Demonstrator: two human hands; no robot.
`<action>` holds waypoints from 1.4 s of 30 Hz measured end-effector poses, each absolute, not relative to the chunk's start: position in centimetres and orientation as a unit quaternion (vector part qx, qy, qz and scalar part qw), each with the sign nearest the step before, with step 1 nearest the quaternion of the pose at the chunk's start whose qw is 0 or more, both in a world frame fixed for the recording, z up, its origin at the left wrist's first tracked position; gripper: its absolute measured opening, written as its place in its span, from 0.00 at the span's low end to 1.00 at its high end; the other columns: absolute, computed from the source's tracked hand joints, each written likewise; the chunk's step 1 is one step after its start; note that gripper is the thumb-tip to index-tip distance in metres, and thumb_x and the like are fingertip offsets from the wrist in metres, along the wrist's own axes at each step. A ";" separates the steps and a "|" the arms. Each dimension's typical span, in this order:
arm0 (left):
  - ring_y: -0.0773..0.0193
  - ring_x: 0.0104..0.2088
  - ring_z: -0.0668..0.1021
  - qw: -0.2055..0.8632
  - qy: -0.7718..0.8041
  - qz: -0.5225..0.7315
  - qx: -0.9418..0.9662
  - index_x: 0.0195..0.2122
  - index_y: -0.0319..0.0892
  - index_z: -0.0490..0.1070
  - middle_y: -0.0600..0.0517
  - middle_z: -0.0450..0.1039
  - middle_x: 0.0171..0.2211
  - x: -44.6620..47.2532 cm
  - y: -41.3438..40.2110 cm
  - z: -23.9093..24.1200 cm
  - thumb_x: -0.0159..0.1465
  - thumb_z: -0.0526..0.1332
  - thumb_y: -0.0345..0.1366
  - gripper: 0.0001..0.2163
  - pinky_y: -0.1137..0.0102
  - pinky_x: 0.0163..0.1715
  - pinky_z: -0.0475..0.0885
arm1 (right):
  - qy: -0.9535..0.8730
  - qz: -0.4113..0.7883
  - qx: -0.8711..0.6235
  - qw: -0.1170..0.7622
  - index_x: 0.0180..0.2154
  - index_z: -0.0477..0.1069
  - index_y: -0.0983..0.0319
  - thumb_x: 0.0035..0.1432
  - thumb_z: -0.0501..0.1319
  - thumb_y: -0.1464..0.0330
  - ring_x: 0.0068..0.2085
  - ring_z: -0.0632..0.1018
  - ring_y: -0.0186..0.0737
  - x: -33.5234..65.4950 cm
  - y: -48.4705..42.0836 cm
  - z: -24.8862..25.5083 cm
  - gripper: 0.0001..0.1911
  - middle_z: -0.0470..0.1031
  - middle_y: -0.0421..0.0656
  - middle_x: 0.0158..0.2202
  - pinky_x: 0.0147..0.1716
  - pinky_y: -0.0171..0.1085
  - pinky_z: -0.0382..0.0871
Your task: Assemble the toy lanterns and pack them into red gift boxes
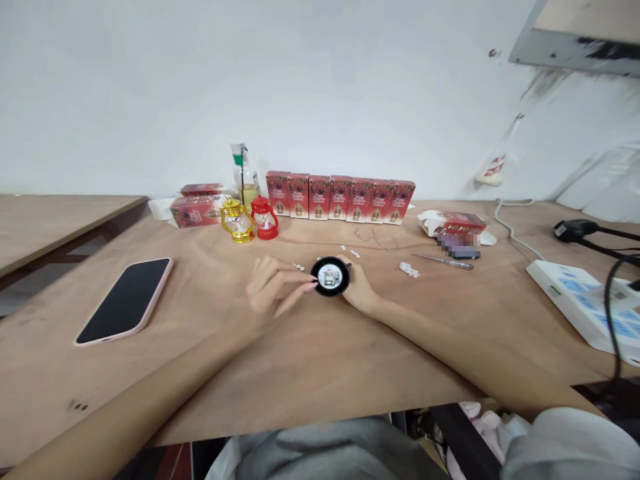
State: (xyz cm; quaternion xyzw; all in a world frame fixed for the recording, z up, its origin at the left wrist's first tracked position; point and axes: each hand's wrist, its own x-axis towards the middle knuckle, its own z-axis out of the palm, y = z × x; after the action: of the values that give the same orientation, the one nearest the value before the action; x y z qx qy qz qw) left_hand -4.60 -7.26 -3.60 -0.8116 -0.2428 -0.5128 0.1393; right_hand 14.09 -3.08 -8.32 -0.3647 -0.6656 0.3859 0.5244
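Note:
My right hand [359, 288] grips a small round black lantern base [331, 276] with a silvery centre, held on edge over the wooden table [310, 360]. My left hand [274, 287] sits just left of it, fingers curled, with the fingertips touching the base's left rim. Tiny white parts [299, 267] lie on the table just behind my hands.
A gold lantern [237, 220] and a red lantern [265, 218] stand behind, beside a row of red boxes [340, 197] and a bottle [245, 177]. A phone [126, 300] lies at left. A screwdriver [445, 261], an opened box [457, 227] and a power strip [585, 300] lie at right.

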 end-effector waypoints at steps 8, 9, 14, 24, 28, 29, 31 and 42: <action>0.67 0.25 0.66 -0.066 -0.483 -0.413 -0.769 0.25 0.41 0.74 0.53 0.69 0.22 -9.3 -0.1 -6.3 0.57 0.62 0.47 0.14 0.70 0.27 0.63 | -0.635 0.382 -0.405 0.535 0.27 0.67 0.60 0.40 0.65 0.66 0.37 0.75 0.43 14.0 -2.9 -8.5 0.10 0.74 0.40 0.29 0.41 0.43 0.70; 0.68 0.22 0.64 -0.107 -0.505 -0.399 -0.758 0.25 0.41 0.75 0.54 0.68 0.21 -9.7 0.4 -6.7 0.56 0.62 0.48 0.14 0.71 0.24 0.61 | -0.635 0.386 -0.405 0.533 0.27 0.67 0.60 0.40 0.65 0.66 0.37 0.75 0.43 14.0 -2.9 -8.5 0.10 0.74 0.40 0.29 0.41 0.43 0.70; 0.71 0.21 0.64 -0.229 -0.510 -0.372 -0.741 0.25 0.40 0.76 0.53 0.70 0.20 -10.1 1.3 -7.6 0.51 0.65 0.51 0.17 0.74 0.20 0.58 | -0.626 0.404 -0.405 0.531 0.27 0.67 0.61 0.39 0.66 0.66 0.37 0.76 0.44 14.0 -2.9 -8.6 0.12 0.74 0.40 0.28 0.42 0.44 0.70; 0.72 0.20 0.64 -0.264 -0.513 -0.341 -0.742 0.24 0.39 0.76 0.53 0.71 0.21 -9.4 0.9 -7.1 0.49 0.67 0.48 0.15 0.75 0.19 0.59 | -0.638 0.400 -0.401 0.522 0.33 0.70 0.62 0.39 0.67 0.66 0.40 0.76 0.45 14.0 -2.9 -8.6 0.16 0.76 0.42 0.32 0.45 0.44 0.70; 0.71 0.21 0.64 -0.221 -0.508 -0.373 -0.745 0.25 0.40 0.76 0.54 0.69 0.21 -9.3 0.7 -7.2 0.52 0.66 0.47 0.14 0.74 0.20 0.59 | -0.642 0.393 -0.408 0.517 0.33 0.70 0.62 0.40 0.67 0.66 0.40 0.76 0.44 14.0 -2.9 -8.4 0.15 0.76 0.42 0.33 0.44 0.44 0.70; 0.70 0.22 0.64 -0.200 -0.507 -0.398 -0.738 0.26 0.40 0.76 0.53 0.69 0.21 -9.1 0.5 -7.1 0.53 0.65 0.47 0.13 0.74 0.21 0.60 | -0.643 0.390 -0.409 0.517 0.33 0.70 0.62 0.41 0.66 0.66 0.40 0.76 0.44 14.0 -3.0 -8.4 0.14 0.76 0.42 0.33 0.44 0.44 0.69; 0.69 0.24 0.65 -0.140 -0.492 -0.460 -0.726 0.28 0.40 0.76 0.53 0.68 0.24 -8.6 -0.3 -6.6 0.55 0.64 0.45 0.12 0.73 0.24 0.63 | -0.645 0.385 -0.404 0.522 0.34 0.70 0.62 0.42 0.66 0.65 0.40 0.76 0.44 14.0 -3.0 -8.3 0.14 0.76 0.42 0.33 0.44 0.44 0.69; 0.68 0.27 0.69 0.132 -0.281 -0.491 -0.814 0.36 0.45 0.75 0.54 0.69 0.26 -4.0 -7.7 -2.7 0.60 0.63 0.34 0.03 0.69 0.28 0.62 | -0.670 0.393 -0.369 0.511 0.33 0.69 0.60 0.44 0.65 0.64 0.39 0.75 0.43 14.2 -3.1 -8.2 0.13 0.75 0.41 0.33 0.42 0.41 0.68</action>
State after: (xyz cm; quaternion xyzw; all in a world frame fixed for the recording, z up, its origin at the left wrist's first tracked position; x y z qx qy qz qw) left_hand -3.99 -7.73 -2.67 -0.8139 -0.2813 -0.4910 0.1316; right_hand 14.19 -3.15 -8.20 -0.3686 -0.6696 0.3925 0.5115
